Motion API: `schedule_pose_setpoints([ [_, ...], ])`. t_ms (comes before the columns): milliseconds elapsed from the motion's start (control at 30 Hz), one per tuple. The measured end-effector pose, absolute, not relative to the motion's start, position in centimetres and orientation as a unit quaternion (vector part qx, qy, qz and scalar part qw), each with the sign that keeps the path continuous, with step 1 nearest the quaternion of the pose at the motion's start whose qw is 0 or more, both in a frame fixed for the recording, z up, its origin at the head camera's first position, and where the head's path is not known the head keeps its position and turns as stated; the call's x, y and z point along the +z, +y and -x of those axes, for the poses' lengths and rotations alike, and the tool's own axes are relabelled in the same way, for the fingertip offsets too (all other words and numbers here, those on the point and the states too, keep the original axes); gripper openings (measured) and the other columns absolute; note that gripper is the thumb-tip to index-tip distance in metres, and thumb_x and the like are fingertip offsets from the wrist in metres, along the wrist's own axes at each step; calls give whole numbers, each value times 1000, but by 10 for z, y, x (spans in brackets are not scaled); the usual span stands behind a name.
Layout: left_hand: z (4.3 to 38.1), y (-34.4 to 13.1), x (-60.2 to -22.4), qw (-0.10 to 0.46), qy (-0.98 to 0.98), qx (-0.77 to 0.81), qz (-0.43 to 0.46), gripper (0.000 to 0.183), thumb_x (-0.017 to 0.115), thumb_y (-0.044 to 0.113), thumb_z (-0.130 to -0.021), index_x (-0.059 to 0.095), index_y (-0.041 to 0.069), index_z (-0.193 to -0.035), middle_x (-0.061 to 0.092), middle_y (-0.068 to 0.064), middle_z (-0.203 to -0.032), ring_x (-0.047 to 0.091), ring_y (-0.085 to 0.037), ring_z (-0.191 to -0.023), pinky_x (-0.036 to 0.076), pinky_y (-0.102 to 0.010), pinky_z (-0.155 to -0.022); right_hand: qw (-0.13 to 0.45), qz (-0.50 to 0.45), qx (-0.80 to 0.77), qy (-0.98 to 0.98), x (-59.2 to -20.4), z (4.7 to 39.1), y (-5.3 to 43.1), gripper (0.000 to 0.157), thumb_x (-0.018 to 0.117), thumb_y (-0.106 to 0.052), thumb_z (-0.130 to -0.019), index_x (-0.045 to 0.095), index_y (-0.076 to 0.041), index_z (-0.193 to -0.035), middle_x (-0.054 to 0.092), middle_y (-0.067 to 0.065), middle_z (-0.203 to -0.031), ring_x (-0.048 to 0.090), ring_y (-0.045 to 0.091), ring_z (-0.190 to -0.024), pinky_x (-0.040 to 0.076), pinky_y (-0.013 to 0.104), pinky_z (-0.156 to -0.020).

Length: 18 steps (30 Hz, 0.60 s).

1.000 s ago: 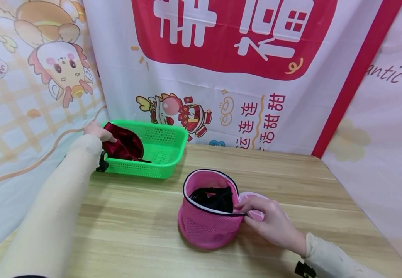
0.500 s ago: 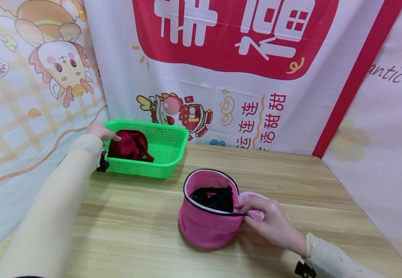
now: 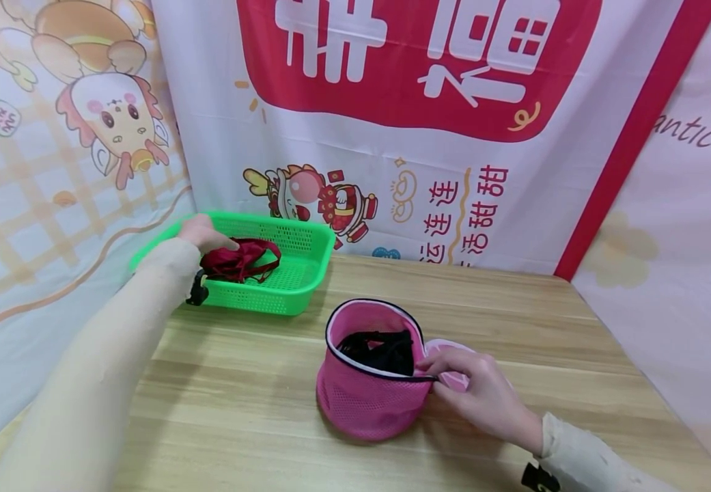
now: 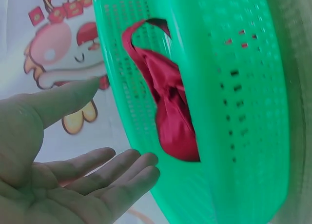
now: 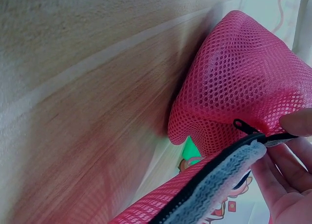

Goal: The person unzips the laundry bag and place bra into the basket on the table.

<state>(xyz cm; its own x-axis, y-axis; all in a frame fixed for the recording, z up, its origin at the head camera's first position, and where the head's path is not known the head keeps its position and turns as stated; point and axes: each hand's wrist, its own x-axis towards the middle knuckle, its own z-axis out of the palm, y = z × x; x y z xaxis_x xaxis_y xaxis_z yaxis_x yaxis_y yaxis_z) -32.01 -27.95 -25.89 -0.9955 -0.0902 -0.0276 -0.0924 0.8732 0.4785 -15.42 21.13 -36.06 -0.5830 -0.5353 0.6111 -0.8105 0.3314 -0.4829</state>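
A red satin bra (image 3: 241, 261) with thin straps lies in the green plastic basket (image 3: 263, 301) at the far left. Over the basket's left part is my left hand (image 3: 203, 234); in the left wrist view its fingers (image 4: 119, 177) are spread and relaxed, apart from the bra (image 4: 170, 107). A round pink mesh laundry bag (image 3: 367, 403) stands unzipped near the middle, a black garment (image 3: 386, 354) with straps inside. My right hand (image 3: 481, 391) pinches the bag's rim at the zipper; the right wrist view shows the zipper pull (image 5: 243, 126) close to the fingers.
The bag's pale pink lid (image 3: 450, 347) hangs open behind my right hand. Wood-grain tabletop (image 3: 238, 410) extends around the bag. Printed cloth hangings (image 3: 484, 225) border the table at the back and both sides.
Held raised at the basket's left end a second ago, the red bra now lies lower and further right inside it. My left hand has moved right and released it. My right hand stays put.
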Motion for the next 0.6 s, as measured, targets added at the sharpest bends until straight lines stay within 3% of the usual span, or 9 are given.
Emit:
schedule_pose_setpoints([
  [67,322,-274,-259,1,966,256,43,54,75,33,-84,42,-8,-99,43,-20,-94,45,-30,-81,49,-41,-69,174,-422,398,-796,-357,152,210,35,74,12,-75,72,-17,-94,71,5,-100,66,25,-98,51,21,-87],
  [167,327,-265,-259,3,961,275,33,45,77,31,-84,41,4,-76,39,-6,-71,40,-19,-61,42,-31,-54,173,-424,404,-792,-348,146,206,34,73,15,-74,72,-14,-93,71,6,-99,66,28,-98,51,22,-87],
  [233,330,-259,-259,2,960,279,22,49,78,31,-83,35,12,-67,30,2,-61,31,-12,-52,35,-27,-49,173,-424,407,-790,-344,143,205,33,72,16,-74,72,-12,-92,71,8,-98,66,29,-97,51,22,-87],
  [300,332,-254,-259,2,960,280,10,48,78,32,-83,38,12,-64,32,3,-58,31,-12,-51,35,-27,-49,173,-424,409,-790,-343,142,204,33,72,16,-73,72,-11,-91,71,8,-98,65,30,-98,51,22,-88],
  [367,331,-248,-257,1,961,277,-5,40,77,32,-84,54,0,-75,52,-8,-70,48,-20,-63,47,-32,-58,172,-423,408,-790,-346,144,205,33,73,15,-74,72,-13,-92,71,7,-99,65,30,-99,50,22,-88],
  [433,329,-242,-255,5,961,277,-17,48,76,32,-85,60,-9,-102,60,-22,-99,57,-32,-88,52,-43,-76,173,-422,406,-792,-351,148,207,34,74,13,-75,72,-15,-93,71,6,-100,64,29,-101,50,22,-89],
  [500,327,-235,-253,11,960,277,-36,66,75,32,-86,52,-14,-127,51,-31,-130,50,-44,-115,47,-53,-93,171,-423,404,-793,-357,152,210,34,75,11,-76,72,-17,-95,71,5,-102,64,27,-102,49,22,-90],
  [600,326,-225,-251,17,961,270,-64,74,75,33,-87,45,-15,-134,45,-33,-138,44,-47,-125,41,-56,-100,172,-426,401,-792,-362,156,213,34,75,7,-78,72,-20,-97,71,2,-103,64,26,-104,47,22,-93],
])
